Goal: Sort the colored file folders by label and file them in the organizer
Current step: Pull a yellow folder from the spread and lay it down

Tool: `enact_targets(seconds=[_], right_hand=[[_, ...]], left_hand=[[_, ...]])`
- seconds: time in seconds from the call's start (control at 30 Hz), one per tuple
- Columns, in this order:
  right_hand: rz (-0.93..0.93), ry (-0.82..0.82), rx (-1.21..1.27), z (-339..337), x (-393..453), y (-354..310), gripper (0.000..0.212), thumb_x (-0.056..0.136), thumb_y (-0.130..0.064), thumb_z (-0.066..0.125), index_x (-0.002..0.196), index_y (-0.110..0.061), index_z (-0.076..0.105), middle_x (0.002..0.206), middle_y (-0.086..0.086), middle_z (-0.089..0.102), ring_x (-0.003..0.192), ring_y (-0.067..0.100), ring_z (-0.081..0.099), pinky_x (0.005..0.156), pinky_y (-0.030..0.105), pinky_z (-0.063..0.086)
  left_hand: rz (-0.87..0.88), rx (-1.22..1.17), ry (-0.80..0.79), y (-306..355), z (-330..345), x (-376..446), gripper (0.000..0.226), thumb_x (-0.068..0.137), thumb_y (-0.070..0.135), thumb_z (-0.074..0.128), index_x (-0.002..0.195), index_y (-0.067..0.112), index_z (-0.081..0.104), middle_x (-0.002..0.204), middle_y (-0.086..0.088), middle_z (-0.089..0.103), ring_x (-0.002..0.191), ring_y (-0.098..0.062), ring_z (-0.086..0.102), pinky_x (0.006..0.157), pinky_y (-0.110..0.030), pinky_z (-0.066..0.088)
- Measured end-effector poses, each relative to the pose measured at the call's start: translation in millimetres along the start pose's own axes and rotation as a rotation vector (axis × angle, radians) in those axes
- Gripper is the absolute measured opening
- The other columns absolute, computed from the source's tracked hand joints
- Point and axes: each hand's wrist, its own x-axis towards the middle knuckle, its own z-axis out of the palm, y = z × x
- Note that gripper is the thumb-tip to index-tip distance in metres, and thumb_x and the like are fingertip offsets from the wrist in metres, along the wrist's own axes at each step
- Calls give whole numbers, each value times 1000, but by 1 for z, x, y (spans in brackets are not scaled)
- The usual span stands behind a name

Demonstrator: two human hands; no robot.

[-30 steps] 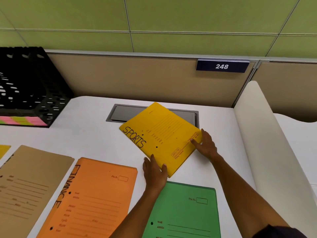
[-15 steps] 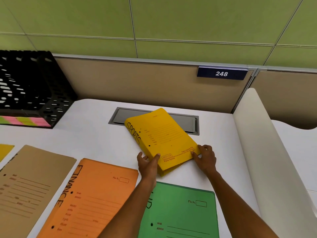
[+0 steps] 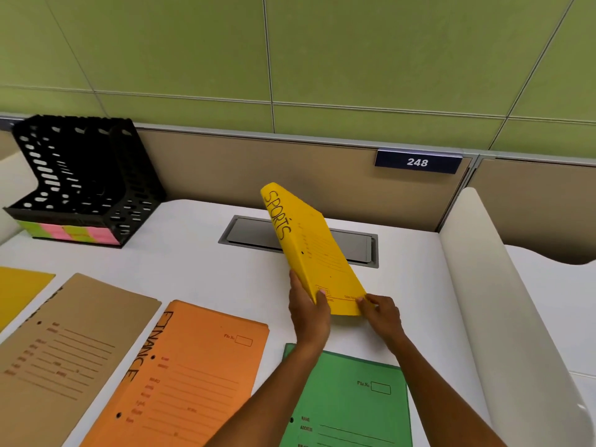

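Note:
A yellow folder marked SPORTS [image 3: 309,250] is tilted up off the white desk [image 3: 193,266], its far end raised. My left hand [image 3: 308,309] grips its near left edge and my right hand [image 3: 382,314] pinches its near right corner. Flat on the desk lie an orange folder marked FINANCE [image 3: 190,375], a green folder [image 3: 348,404] under my forearms, a brown folder [image 3: 64,343] and the corner of another yellow folder [image 3: 19,291] at the left edge. The black perforated organizer [image 3: 80,179] stands at the back left, with pink and green labels along its base.
A grey cable hatch [image 3: 258,233] is set into the desk behind the raised folder. A beige partition with a plate reading 248 [image 3: 417,161] closes the back. A white curved divider [image 3: 503,304] runs along the right side.
The SPORTS folder has been turned and lifted from lying nearly flat to standing steeply on its near end. Both hands have shifted closer together along its near edge.

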Motion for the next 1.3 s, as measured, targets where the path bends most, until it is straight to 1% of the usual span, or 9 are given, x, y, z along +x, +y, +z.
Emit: enact_targets(seconds=[0.13,0.23,0.33,0.43,0.5,0.83,1.0,1.1,1.3], right_hand=[[16,-60,243,-2,-20,-11,49,96,-47,50,125,-10,62,121,9,65,111,27,58,94,39,45],[39,-74,387,-4,-34,-21,55,92,-54,50,113,-5,64,106,9,66,101,31,60,85,39,44],[102,-104,529,-4,-50,-34,50,95,-52,49,129,-16,56,120,6,61,111,35,59,92,45,48],[155,-105,653,-1,-71,-45,51,94,-55,49,135,-24,50,131,4,56,115,32,58,98,51,49],[164,-91,682,4,-87,-49,56,93,-56,49,137,-22,49,133,6,56,115,32,58,99,52,48],[123,-53,689,34,-183,-77,58,92,-54,53,136,-16,50,135,14,55,114,35,57,98,52,48],[76,-92,627,59,-234,-104,59,92,-54,53,137,-17,46,138,17,51,113,39,56,93,53,50],[29,-125,593,81,-264,-121,57,93,-53,52,138,-18,46,139,18,48,112,40,56,87,51,53],[-12,-245,596,141,-317,-156,51,94,-50,53,133,-18,50,129,16,56,102,36,63,76,42,55]], left_hand=[[159,87,-23,19,0,-26,64,102,19,44,155,20,9,149,-8,35,134,-25,39,103,-35,37],[266,127,-57,25,-6,-44,60,104,24,39,155,24,9,145,-5,35,128,-13,41,99,-23,37],[353,147,-79,27,-19,-65,58,104,27,37,155,25,10,143,-2,36,114,3,34,90,-8,33],[405,135,-98,26,-36,-91,57,104,27,37,154,27,10,141,-1,37,112,6,34,79,6,29],[436,118,-113,22,-52,-106,57,104,26,37,153,30,8,138,0,37,111,6,35,77,8,30],[506,109,-114,0,-162,-170,57,104,29,37,152,34,8,135,4,39,116,3,40,86,4,31],[517,136,-42,-24,-237,-186,61,102,31,43,154,30,11,141,1,38,125,-8,40,104,-28,41],[484,165,-27,-42,-282,-194,65,101,34,43,155,31,6,153,0,27,137,-16,29,112,-33,33],[529,339,75,-80,-363,-209,65,103,38,35,153,35,-7,163,7,6,149,-13,7,122,-35,12]])
